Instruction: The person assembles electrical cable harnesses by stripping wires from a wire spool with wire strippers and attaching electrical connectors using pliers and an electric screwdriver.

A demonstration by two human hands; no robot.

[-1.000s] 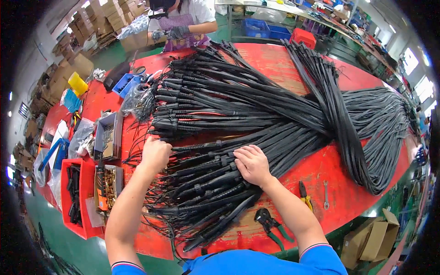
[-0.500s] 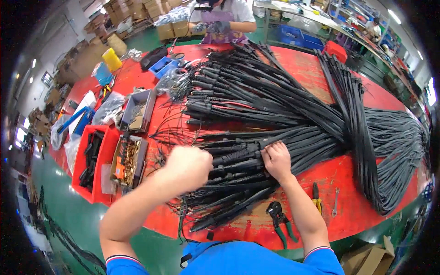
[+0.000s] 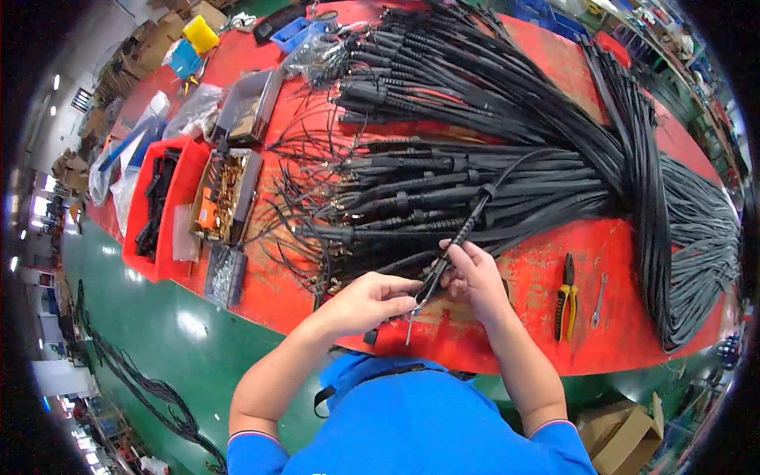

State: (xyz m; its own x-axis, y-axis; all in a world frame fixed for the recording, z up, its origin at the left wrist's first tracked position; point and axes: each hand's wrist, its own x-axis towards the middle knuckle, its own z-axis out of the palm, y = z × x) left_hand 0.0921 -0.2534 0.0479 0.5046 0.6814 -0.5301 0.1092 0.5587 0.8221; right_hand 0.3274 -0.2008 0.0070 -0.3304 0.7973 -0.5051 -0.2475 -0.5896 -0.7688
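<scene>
One black cable [image 3: 473, 218] with a ribbed sleeve is raised off the bundle and slants down toward my body. My right hand [image 3: 473, 275] grips it just below the sleeve, fingers curled round it. Close to the cable's near end, my left hand [image 3: 378, 302] pinches thin wires between thumb and fingers. A pale, thin wire tip [image 3: 409, 332] pokes out below the left fingertips. Behind both hands, the many other black cables [image 3: 412, 202] lie in a thick layer, their loose wire ends pointing left.
Left on the red table [image 3: 372, 261] stand a red bin [image 3: 180, 210] of black parts, a tray [image 3: 229, 194] of brass-coloured pieces and a small box [image 3: 226, 273] of silvery parts. Yellow-handled pliers [image 3: 566, 305] and a wrench [image 3: 599, 301] lie right of my right forearm.
Both hands have come off the cable layer toward my body, and one cable is now lifted between them. The view has tilted down; the co-worker and green-handled cutters no longer show.
</scene>
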